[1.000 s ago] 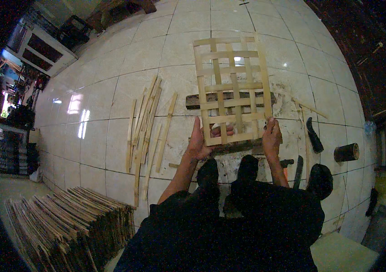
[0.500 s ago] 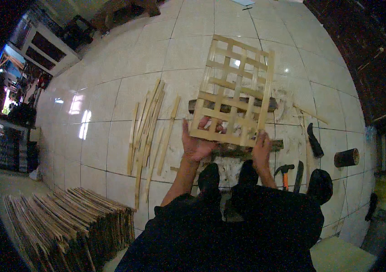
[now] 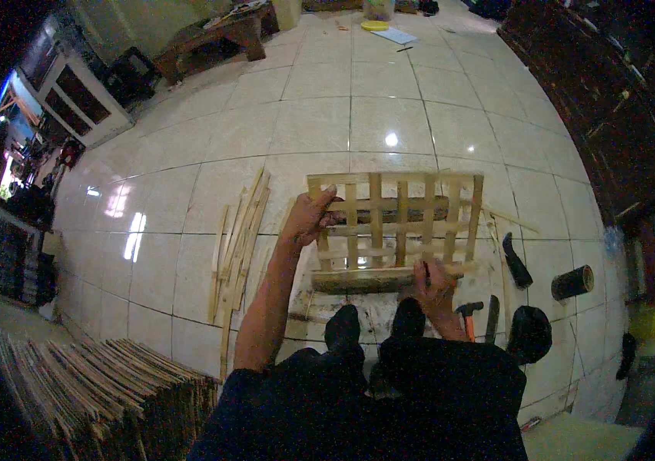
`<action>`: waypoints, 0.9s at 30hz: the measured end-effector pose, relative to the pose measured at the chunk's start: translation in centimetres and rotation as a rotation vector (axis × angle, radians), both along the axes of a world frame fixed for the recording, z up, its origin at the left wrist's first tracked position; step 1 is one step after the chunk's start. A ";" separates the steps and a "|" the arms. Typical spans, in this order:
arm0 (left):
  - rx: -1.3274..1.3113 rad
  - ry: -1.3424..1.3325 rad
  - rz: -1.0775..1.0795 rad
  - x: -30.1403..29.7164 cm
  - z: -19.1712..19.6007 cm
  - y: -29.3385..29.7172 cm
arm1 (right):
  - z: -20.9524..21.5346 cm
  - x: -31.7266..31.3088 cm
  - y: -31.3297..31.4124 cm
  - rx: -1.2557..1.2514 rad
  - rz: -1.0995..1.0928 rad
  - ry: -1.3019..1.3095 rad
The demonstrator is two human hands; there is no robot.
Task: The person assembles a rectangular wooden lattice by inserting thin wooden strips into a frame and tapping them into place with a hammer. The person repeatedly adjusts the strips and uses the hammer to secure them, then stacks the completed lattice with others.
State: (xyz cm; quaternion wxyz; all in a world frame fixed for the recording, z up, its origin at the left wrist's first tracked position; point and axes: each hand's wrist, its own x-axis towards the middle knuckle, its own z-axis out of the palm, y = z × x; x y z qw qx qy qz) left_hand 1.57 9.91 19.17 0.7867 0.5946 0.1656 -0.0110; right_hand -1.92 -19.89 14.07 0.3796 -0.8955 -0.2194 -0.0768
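A lattice panel of woven bamboo strips [image 3: 376,219] lies sideways in front of me, over two rough wooden bars. My left hand [image 3: 313,217] is closed on its left edge, near the far corner. At the near edge, toward the right, my right hand [image 3: 436,286] has its fingers closed on the frame strip. Through the gaps shows the farther bar [image 3: 419,207]; the nearer bar [image 3: 350,284] sticks out below the panel, close to my feet. A hammer with an orange handle [image 3: 469,326] lies just right of my right hand, beside a dark flat blade [image 3: 492,319].
Loose bamboo strips [image 3: 239,238] lie on the tiles at left. A tall stack of thin slats or panels [image 3: 104,392] stands lower left. To the right are a dark curved piece [image 3: 517,261] and a dark hollow cylinder [image 3: 571,284]. A low wooden table [image 3: 216,38] stands far left.
The panel has turned from lengthwise to sideways and come down nearer the bars. My left hand has moved up to its left edge; my right hand has moved slightly nearer me. The view has tilted up.
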 end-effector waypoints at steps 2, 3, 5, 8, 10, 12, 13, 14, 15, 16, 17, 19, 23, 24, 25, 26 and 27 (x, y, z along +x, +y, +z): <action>0.239 -0.039 -0.178 1.4 -2.1 1.0 | 2.5 2.7 0.7 -0.044 -0.037 -0.315; 0.354 -0.066 -0.277 2.0 -2.7 1.0 | 3.3 4.1 1.4 -0.140 -0.078 -0.417; 0.407 0.080 -0.327 2.2 -2.3 0.2 | 5.6 6.8 3.8 -0.215 0.067 -0.410; 0.472 -0.160 -0.325 2.1 -5.3 -0.9 | 1.4 9.8 5.1 -0.302 0.188 -0.450; 0.314 0.062 -0.240 2.0 -6.9 -1.4 | -0.9 10.1 5.6 -0.363 0.225 -0.289; 0.405 0.056 -0.122 1.2 -7.1 -2.3 | -2.7 10.0 5.8 -0.370 0.217 -0.224; 0.451 0.052 -0.061 0.6 -7.3 -2.6 | -3.2 9.7 5.9 -0.340 0.192 -0.248; 0.340 0.138 0.027 0.0 -7.4 -2.9 | -3.7 9.5 6.0 -0.311 0.166 -0.271; 0.300 0.115 0.077 -0.5 -8.2 -3.2 | -4.2 9.3 6.1 -0.325 0.150 -0.278; 0.260 0.095 0.133 -1.3 -8.8 -3.4 | -4.1 8.9 6.4 -0.340 0.140 -0.283; 0.220 0.075 0.189 -1.9 -9.4 -3.7 | -4.0 8.4 6.6 -0.355 0.131 -0.289; 0.341 0.135 0.250 -2.4 -9.4 -4.0 | -2.8 7.7 6.9 -0.355 0.122 -0.238; 0.458 0.167 0.332 -1.9 -9.7 -4.7 | -1.3 6.3 6.6 -0.331 0.178 -0.527; 0.396 0.238 0.381 -1.4 -9.3 -5.4 | -1.4 6.1 6.9 -0.334 0.137 -0.457; 0.489 0.266 0.422 -1.0 -9.1 -5.8 | -1.4 6.1 7.1 -0.338 0.100 -0.390; 0.583 0.294 0.462 -0.7 -9.0 -6.1 | -1.4 6.0 7.3 -0.344 0.062 -0.321; 0.676 0.325 0.502 -0.7 -8.9 -6.4 | -1.4 5.9 7.4 -0.349 0.063 -0.299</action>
